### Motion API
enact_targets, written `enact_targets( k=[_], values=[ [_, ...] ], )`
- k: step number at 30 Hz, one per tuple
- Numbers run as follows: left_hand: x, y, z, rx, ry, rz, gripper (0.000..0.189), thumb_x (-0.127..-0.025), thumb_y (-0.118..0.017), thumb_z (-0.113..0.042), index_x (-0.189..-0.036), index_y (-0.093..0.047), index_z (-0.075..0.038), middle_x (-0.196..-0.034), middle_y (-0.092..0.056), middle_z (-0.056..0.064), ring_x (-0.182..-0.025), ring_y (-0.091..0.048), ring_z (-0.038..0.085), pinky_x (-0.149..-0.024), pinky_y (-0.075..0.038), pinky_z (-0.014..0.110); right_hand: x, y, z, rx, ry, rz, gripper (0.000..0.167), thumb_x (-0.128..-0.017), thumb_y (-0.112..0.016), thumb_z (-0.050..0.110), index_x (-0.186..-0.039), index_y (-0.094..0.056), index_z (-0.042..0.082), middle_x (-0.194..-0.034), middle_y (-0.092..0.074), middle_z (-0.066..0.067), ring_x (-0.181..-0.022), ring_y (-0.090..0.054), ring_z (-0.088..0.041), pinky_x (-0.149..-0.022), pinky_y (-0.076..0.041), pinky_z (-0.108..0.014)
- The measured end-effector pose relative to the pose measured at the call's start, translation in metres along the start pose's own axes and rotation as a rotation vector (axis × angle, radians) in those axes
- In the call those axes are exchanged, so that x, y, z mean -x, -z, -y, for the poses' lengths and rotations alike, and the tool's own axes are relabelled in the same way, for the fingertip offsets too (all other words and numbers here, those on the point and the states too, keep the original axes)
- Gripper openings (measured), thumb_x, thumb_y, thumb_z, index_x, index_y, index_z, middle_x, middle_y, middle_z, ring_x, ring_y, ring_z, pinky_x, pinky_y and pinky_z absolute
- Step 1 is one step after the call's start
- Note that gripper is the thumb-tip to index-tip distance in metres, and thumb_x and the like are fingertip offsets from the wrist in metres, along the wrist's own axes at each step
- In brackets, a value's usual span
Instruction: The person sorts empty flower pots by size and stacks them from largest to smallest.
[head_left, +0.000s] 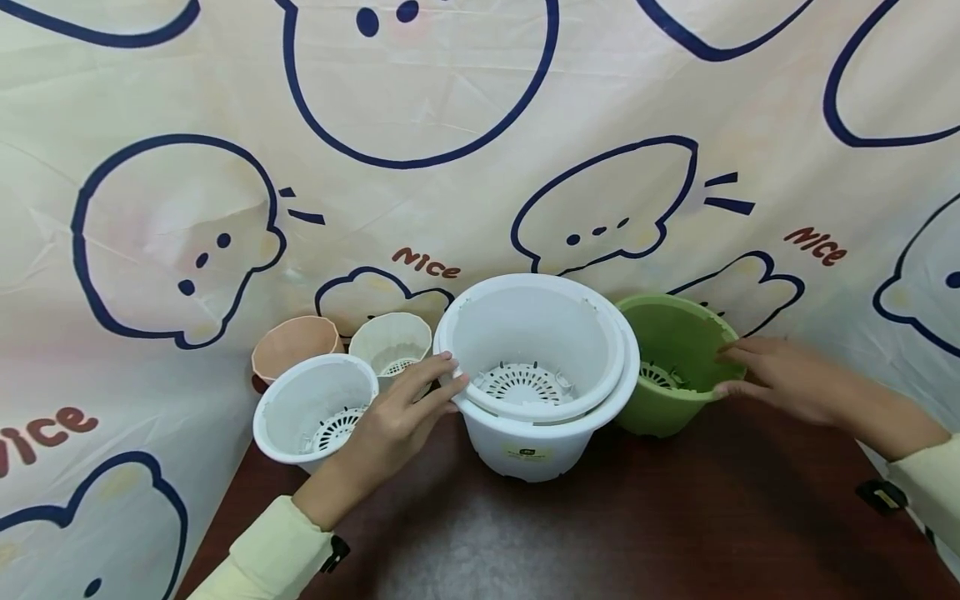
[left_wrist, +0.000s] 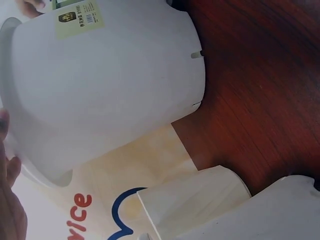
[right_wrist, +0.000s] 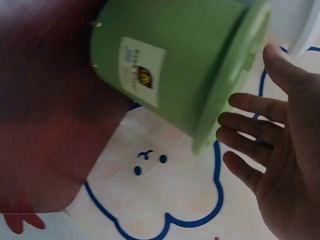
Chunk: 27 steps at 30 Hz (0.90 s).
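In the head view two large white flowerpots (head_left: 527,454) stand nested at the centre, with slotted drainage holes in the inner one's floor. My left hand (head_left: 397,417) reaches up to their left rim, its fingers fairly straight and the fingertips right at the edge. To the right is a green flowerpot (head_left: 652,408), also slotted at the bottom and labelled on its side in the right wrist view. My right hand (head_left: 787,379) is at its right rim; in the right wrist view the fingers (right_wrist: 255,127) are spread and straight beside the rim.
Left of the large pots stand a smaller white pot (head_left: 281,442), a cream fluted pot (head_left: 416,333) and a peach pot (head_left: 277,350). All sit on a dark red-brown table (head_left: 480,542). A printed cloth (head_left: 420,83) hangs close behind and at the sides.
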<state>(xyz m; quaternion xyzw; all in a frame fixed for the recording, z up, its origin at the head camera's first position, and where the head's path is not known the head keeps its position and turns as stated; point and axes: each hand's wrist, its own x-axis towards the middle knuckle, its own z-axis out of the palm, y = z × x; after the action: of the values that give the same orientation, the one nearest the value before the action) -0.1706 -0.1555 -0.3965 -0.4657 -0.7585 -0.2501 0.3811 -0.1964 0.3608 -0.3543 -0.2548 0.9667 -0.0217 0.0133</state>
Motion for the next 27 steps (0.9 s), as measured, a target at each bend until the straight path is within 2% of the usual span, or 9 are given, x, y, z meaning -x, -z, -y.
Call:
enact_targets(
  k=[3,7,10,12,14,15,17,19,27],
  values=[
    [0.001,0.001,0.0,-0.026,0.014,0.052,0.039,-0.095,-0.072,-0.013,-0.133,-0.068,-0.006,-0.134,-0.065,0.018,-0.127,-0.064,0.033,-0.112,-0.051,0.035,0.005,-0.008,-0.005,-0.003,0.066,-0.007,0.046,-0.093,-0.072,0.045,-0.123,-0.07,0.011,-0.124,-0.069,-0.005,-0.112,-0.067,-0.027,-0.091,-0.057,-0.051],
    [-0.001,0.002,0.0,-0.04,0.039,0.12,0.05,-0.09,-0.077,-0.008,-0.139,-0.064,-0.007,-0.139,-0.065,0.015,-0.132,-0.061,0.032,-0.111,-0.052,0.041,0.004,-0.02,-0.01,0.081,0.243,-0.167,0.029,-0.081,-0.086,0.035,-0.106,-0.073,0.024,-0.106,-0.068,0.011,-0.099,-0.065,-0.011,-0.08,-0.058,-0.039],
    [-0.001,0.002,0.001,-0.05,0.05,0.155,0.046,-0.096,-0.071,-0.013,-0.142,-0.062,-0.009,-0.14,-0.064,0.013,-0.134,-0.059,0.032,-0.111,-0.052,0.045,0.001,-0.028,-0.014,0.11,0.357,-0.28,0.033,-0.073,-0.091,0.022,-0.101,-0.073,0.027,-0.101,-0.068,0.014,-0.093,-0.065,-0.008,-0.076,-0.058,-0.034],
    [-0.002,0.001,0.001,-0.052,0.049,0.167,0.042,-0.101,-0.065,-0.018,-0.143,-0.061,-0.01,-0.14,-0.063,0.013,-0.136,-0.057,0.032,-0.111,-0.052,0.046,0.0,-0.033,-0.016,0.105,0.402,-0.297,0.031,-0.076,-0.089,0.022,-0.102,-0.073,0.027,-0.103,-0.068,0.013,-0.094,-0.065,-0.008,-0.075,-0.057,-0.03],
    [-0.002,0.001,0.001,-0.044,0.041,0.17,0.041,-0.104,-0.06,-0.021,-0.143,-0.06,-0.009,-0.141,-0.062,0.014,-0.137,-0.056,0.032,-0.112,-0.051,0.046,0.001,-0.037,-0.017,0.103,0.431,-0.306,0.013,-0.093,-0.075,0.033,-0.103,-0.074,0.025,-0.105,-0.07,0.012,-0.095,-0.066,-0.009,-0.073,-0.058,-0.028],
    [-0.002,0.0,0.002,-0.038,0.033,0.166,0.041,-0.105,-0.058,-0.021,-0.143,-0.06,-0.007,-0.142,-0.061,0.015,-0.137,-0.056,0.032,-0.113,-0.05,0.045,0.001,-0.039,-0.016,0.11,0.439,-0.314,0.018,-0.1,-0.064,0.038,-0.104,-0.074,0.024,-0.105,-0.07,0.01,-0.095,-0.066,-0.009,-0.072,-0.058,-0.028],
    [-0.002,-0.001,0.002,-0.024,0.019,0.155,0.041,-0.106,-0.057,-0.021,-0.142,-0.059,-0.004,-0.143,-0.061,0.017,-0.138,-0.056,0.033,-0.116,-0.048,0.042,0.002,-0.042,-0.016,0.142,0.442,-0.339,0.045,-0.109,-0.037,0.046,-0.103,-0.074,0.022,-0.104,-0.071,0.008,-0.094,-0.067,-0.011,-0.07,-0.059,-0.03],
    [-0.001,-0.002,0.002,-0.011,0.013,0.144,0.041,-0.106,-0.056,-0.02,-0.142,-0.059,-0.001,-0.145,-0.061,0.018,-0.138,-0.056,0.034,-0.118,-0.045,0.039,0.002,-0.045,-0.016,0.176,0.443,-0.372,0.066,-0.11,-0.016,0.048,-0.101,-0.075,0.02,-0.102,-0.072,0.006,-0.093,-0.068,-0.014,-0.068,-0.06,-0.034],
    [0.0,-0.001,0.0,0.003,0.025,0.131,0.042,-0.104,-0.059,-0.018,-0.143,-0.058,0.0,-0.147,-0.06,0.017,-0.138,-0.056,0.034,-0.119,-0.043,0.034,0.001,-0.049,-0.018,0.183,0.465,-0.443,0.064,-0.112,-0.017,0.041,-0.096,-0.075,0.017,-0.095,-0.072,0.003,-0.084,-0.069,-0.014,-0.059,-0.058,-0.032]
  ],
)
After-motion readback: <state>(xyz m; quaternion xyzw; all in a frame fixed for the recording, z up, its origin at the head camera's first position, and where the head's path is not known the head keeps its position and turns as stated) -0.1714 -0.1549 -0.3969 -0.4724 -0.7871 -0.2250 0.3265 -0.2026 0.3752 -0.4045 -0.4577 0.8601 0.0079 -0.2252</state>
